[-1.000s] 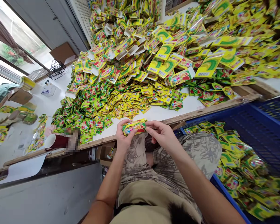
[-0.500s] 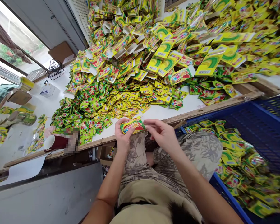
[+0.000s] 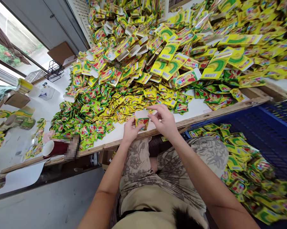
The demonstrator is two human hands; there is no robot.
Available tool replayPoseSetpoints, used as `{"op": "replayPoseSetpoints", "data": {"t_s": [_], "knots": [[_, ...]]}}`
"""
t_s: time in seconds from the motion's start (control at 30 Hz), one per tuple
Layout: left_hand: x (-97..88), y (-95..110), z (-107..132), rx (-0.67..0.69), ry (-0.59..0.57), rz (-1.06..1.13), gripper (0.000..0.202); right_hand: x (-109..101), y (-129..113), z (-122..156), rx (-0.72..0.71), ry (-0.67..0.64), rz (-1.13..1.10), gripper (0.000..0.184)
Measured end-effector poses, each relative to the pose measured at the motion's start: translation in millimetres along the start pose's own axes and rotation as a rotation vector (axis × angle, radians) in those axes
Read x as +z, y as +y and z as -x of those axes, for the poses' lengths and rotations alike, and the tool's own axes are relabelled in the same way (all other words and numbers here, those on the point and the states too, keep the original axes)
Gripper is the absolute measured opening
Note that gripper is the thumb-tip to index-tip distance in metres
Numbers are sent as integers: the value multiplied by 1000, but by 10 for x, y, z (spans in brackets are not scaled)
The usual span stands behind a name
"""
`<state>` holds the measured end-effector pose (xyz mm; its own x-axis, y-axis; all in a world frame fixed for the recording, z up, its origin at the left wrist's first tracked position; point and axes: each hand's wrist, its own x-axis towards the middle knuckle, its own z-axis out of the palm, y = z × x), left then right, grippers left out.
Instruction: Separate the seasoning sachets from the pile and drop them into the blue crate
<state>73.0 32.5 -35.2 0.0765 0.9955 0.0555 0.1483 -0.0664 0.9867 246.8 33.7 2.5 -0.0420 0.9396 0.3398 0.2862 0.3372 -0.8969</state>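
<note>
My left hand (image 3: 131, 130) grips a small printed carton (image 3: 141, 123) in green, yellow and red, with its thumb across the front. A white flap stands up at the carton's upper end. My right hand (image 3: 164, 122) is just to the right, index finger stretched out and thumb apart from it. Its fingertips are at the carton's upper right edge; whether they touch it I cannot tell. Both hands are over the table's wooden front edge. Right behind them lies a heap of small green and yellow sachets (image 3: 124, 108).
Many yellow-green cartons (image 3: 168, 51) are piled behind the sachets, some with open ends. A blue crate (image 3: 258, 127) holding filled packs stands at lower right. On the left are a dark red cup (image 3: 58, 148), a black wire rack (image 3: 54, 70) and a cardboard box (image 3: 17, 99).
The carton has turned from lying sideways to upright, and its white flap now shows. My right hand has risen slightly, with its index finger stretched out.
</note>
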Motion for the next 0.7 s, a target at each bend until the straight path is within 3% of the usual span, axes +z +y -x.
{"op": "replayPoseSetpoints", "data": {"t_s": [0.07, 0.17, 0.23, 0.4, 0.5, 0.6, 0.7], "knots": [[-5, -72, -8, -63, -32, 32, 43, 51, 146, 16, 222, -19, -177, 34], [-13, -100, 8, -124, -76, 52, 49, 93, 259, 6, 476, -179, -432, 40], [-11, -75, 13, -142, -84, 122, 51, 103, 257, -53, 562, -267, -522, 42], [-48, 29, -36, -255, -127, 558, 50, 149, 224, -297, 655, -434, -570, 39], [-160, 76, -129, -361, -193, 603, 44, 216, 261, -368, 597, -438, -560, 34], [-266, 89, -212, -418, -161, 521, 39, 263, 296, -329, 366, -338, -410, 25], [-289, 54, -196, -228, -18, 318, 27, 244, 320, -231, 1, -185, -110, 14]]}}
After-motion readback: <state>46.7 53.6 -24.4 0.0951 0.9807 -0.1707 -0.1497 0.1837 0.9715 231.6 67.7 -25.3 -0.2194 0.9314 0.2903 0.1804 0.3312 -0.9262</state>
